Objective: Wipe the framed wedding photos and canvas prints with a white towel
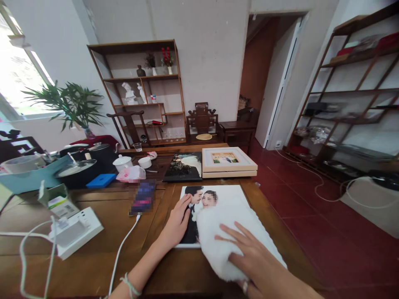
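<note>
Right hand presses white cloth on photo print.

Lighting: daylight is pouring in from the window, which is blowing out to white. Nearest that window, you are seeing the wooden table shining with soft glare. Farthest from the window, the shelves are smearing and bending. Opposite it, the doorway is sitting dim.
</note>
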### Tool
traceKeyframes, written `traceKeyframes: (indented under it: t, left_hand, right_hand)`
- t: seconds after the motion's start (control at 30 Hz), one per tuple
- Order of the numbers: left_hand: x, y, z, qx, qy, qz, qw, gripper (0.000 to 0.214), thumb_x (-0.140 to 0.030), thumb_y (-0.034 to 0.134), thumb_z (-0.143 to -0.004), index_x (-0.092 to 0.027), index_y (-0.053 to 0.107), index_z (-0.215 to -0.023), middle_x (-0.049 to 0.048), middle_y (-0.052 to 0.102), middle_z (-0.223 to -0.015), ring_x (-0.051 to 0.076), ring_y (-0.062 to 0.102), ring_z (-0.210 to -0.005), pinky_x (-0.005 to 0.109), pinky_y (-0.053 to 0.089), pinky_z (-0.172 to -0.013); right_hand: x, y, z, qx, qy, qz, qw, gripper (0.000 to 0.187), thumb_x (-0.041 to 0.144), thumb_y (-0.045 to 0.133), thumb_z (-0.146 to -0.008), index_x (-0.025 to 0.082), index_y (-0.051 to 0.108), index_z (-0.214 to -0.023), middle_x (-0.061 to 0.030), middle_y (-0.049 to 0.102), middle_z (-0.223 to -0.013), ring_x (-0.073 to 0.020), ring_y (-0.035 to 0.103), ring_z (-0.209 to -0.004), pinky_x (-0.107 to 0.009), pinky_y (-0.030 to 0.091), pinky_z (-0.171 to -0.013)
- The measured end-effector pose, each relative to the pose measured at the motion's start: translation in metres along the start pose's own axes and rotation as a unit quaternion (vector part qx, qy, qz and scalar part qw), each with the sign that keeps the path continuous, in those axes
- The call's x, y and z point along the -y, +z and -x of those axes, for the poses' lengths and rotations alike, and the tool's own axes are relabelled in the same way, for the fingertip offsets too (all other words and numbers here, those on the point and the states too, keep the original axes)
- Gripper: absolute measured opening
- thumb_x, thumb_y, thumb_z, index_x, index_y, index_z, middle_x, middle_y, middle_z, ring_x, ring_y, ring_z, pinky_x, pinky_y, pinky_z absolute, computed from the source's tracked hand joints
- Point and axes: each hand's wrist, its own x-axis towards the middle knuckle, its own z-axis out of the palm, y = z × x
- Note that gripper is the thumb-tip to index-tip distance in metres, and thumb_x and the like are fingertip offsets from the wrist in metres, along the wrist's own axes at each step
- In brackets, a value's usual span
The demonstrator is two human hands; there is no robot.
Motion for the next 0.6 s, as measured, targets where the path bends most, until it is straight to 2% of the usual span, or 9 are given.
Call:
traceKeyframes:
  t: [0.07, 0.13, 0.23, 0.37, 0.43, 0.5, 0.6]
  left_hand:
    - [0.000, 0.000, 0.000, 0.000, 0.001, 0.001, 1.000, 0.040, -0.021, 0.035, -0.090, -0.021, 0.043, -0.129, 0.0093, 0.042, -0.140, 0.019, 0.034, -0.132, 0.044, 0.027, -0.109]
    - [-0.001, -0.001, 0.001, 0.000, 0.000, 0.003, 1.000, 0.040, -0.021, 0.035, -0.090, -0.022, 0.044, -0.128, 0.0083, 0.042, -0.140, 0.019, 0.034, -0.132, 0.043, 0.027, -0.110]
    - [-0.002, -0.001, 0.001, 0.000, -0.004, 0.007, 1.000, 0.039, -0.021, 0.036, -0.090, -0.022, 0.045, -0.128, 0.0086, 0.043, -0.140, 0.019, 0.035, -0.131, 0.043, 0.025, -0.110]
    - [-0.001, 0.000, 0.000, -0.002, -0.013, 0.015, 1.000, 0.039, -0.021, 0.036, -0.089, -0.021, 0.046, -0.128, 0.0091, 0.042, -0.140, 0.020, 0.035, -0.132, 0.045, 0.027, -0.109]
    - [0.000, 0.001, 0.000, -0.002, -0.011, 0.013, 1.000, 0.040, -0.020, 0.036, -0.089, -0.021, 0.045, -0.128, 0.0092, 0.042, -0.140, 0.020, 0.034, -0.132, 0.045, 0.026, -0.109]
    - [0.001, 0.002, 0.000, -0.002, -0.009, 0.012, 1.000, 0.040, -0.020, 0.035, -0.089, -0.020, 0.045, -0.128, 0.0098, 0.041, -0.140, 0.020, 0.034, -0.132, 0.046, 0.026, -0.109]
    - [0.002, 0.002, 0.000, -0.004, -0.005, 0.014, 1.000, 0.040, -0.021, 0.035, -0.090, -0.020, 0.045, -0.128, 0.0100, 0.041, -0.140, 0.021, 0.034, -0.132, 0.046, 0.026, -0.109]
  right_hand:
    - [0.002, -0.004, 0.005, 0.009, 0.000, -0.001, 1.000, 0.059, 0.006, 0.047, -0.056, 0.018, 0.059, -0.113, -0.0094, 0.045, -0.136, -0.0275, 0.027, -0.132, -0.052, 0.021, -0.108]
    - [-0.008, -0.006, 0.003, -0.020, 0.030, 0.009, 0.999, 0.051, 0.007, 0.047, -0.063, 0.019, 0.060, -0.111, -0.0102, 0.044, -0.137, -0.0264, 0.030, -0.131, -0.048, 0.027, -0.107]
    - [-0.037, -0.010, -0.011, -0.065, 0.069, 0.035, 0.995, 0.036, 0.014, 0.045, -0.076, 0.019, 0.061, -0.108, -0.0106, 0.047, -0.135, -0.0264, 0.036, -0.128, -0.047, 0.031, -0.104]
    - [-0.079, -0.014, -0.042, -0.125, 0.103, 0.054, 0.985, 0.036, 0.020, 0.040, -0.084, 0.022, 0.059, -0.114, -0.0074, 0.055, -0.127, -0.0257, 0.046, -0.120, -0.047, 0.033, -0.102]
    - [-0.092, -0.015, -0.058, -0.139, 0.121, 0.058, 0.981, 0.035, 0.020, 0.037, -0.085, 0.021, 0.059, -0.113, -0.0081, 0.057, -0.124, -0.0264, 0.049, -0.116, -0.048, 0.033, -0.100]
    - [-0.095, -0.013, -0.067, -0.141, 0.130, 0.062, 0.979, 0.036, 0.017, 0.036, -0.085, 0.018, 0.059, -0.113, -0.0103, 0.056, -0.125, -0.0269, 0.047, -0.118, -0.050, 0.030, -0.101]
    - [-0.076, -0.004, -0.065, -0.135, 0.123, 0.067, 0.981, 0.038, 0.014, 0.041, -0.080, 0.014, 0.058, -0.113, -0.0144, 0.050, -0.131, -0.0268, 0.038, -0.126, -0.051, 0.023, -0.105]
